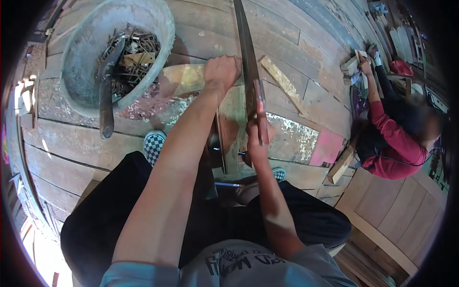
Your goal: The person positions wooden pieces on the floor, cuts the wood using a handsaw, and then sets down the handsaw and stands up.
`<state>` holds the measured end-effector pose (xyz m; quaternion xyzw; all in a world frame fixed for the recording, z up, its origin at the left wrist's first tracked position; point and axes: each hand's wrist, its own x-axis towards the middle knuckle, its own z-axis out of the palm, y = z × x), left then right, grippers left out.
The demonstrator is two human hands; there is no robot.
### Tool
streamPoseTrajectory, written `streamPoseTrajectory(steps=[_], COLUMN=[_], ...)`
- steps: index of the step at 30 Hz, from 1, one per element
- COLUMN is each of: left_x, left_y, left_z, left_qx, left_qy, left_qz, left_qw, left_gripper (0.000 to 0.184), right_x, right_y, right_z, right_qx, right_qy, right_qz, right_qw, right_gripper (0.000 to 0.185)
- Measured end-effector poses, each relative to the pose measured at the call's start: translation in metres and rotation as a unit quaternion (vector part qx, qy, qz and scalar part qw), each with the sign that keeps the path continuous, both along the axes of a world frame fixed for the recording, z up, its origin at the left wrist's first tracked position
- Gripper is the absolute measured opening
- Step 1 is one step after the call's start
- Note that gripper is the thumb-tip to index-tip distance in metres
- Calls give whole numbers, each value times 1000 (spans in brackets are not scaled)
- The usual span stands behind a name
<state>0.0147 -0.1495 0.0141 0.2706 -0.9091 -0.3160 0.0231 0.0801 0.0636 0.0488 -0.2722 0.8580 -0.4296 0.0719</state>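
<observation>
The person's right hand (pixel 257 139) is gripping a long-bladed tool (pixel 249 67), fingers wrapping around its worn reddish-brown handle, just above a narrow wooden board (pixel 231 104) lying between the legs. The blade is looking dark and dull, pointing away from the body and narrowing toward the far end; its edge is facing such that I cannot tell whether it is toothed. The board is showing a pale, brownish face with shadow falling across its nearer part. The left hand (pixel 223 71) is resting at the board's far end, fingers curling under the knuckles; whether they are pinching anything I cannot tell. Across the grey shirt (pixel 244 263), dark lettering is running upside down in this view, too warped for reading with certainty. A greyish tub (pixel 76 79) is holding brown scraps and a wooden-handled tool (pixel 106 103), while another person (pixel 394 138) in dark red sleeves is sitting farther off to the right.
</observation>
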Motion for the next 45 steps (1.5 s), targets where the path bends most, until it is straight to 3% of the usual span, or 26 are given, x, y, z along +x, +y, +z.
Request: streamPoseTrajectory(steps=[2,4,5,9,12,16,18,19,22,24,27,29,31,34,35,38,42,45], left_x=[1,3,3,1,0,3,3,2,3,0,4,2,3,2,0,0,3,6], left_y=[0,-1,-1,-3,4,-2,-1,-2,0,0,-2,-5,0,-3,-1,-2,-2,-1], left_z=[6,10,10,3,1,3,-3,-8,-4,-8,0,-7,-8,3,0,-1,2,2], left_qx=[2,4,5,-2,-1,-50,-42,-65,-72,-46,-34,-58,-81,-28,-36,-53,-9,-5], left_qy=[-6,-16,-2,-8,-11,-10,-18,-2,9,2,1,13,32,6,-4,-22,12,14], left_qz=[-5,-9,-15,-19,-37,-53,-63,-51,-51,-35,-59,-61,-67,-36,-36,-39,-26,-27], left_qw=[1000,1000,1000,1000,999,997,997,997,996,998,998,996,994,999,999,998,1000,1000], left_gripper=[44,45,44,41,39,32,31,30,28,31,33,32,30,35,35,34,41,41], right_x=[18,36,31,-2,0,19,1,-6,-17,6,22,2,-19,-7,5,22,-9,-17], right_y=[12,26,27,-8,-1,6,5,-7,-10,14,12,1,-20,-19,-11,-1,-15,-21], right_z=[5,7,-2,5,12,-2,-8,0,6,3,9,6,11,21,18,15,10,6], right_qx=[27,26,10,67,25,27,-20,-43,-74,-44,-133,-104,-93,-52,-51,-174,-104,-16], right_qy=[20,-71,17,30,-22,-89,-51,-117,-134,-116,-137,-161,-167,-167,-79,-166,-158,16], right_qz=[4,-54,-28,-49,-11,-220,-117,-119,-95,-110,-119,-153,-113,-120,-92,-120,-133,-28], right_qw=[999,996,999,996,999,971,992,985,984,986,975,969,975,977,991,963,973,999], right_gripper=[53,54,54,52,51,11,15,16,18,13,11,11,14,13,13,18,14,16])
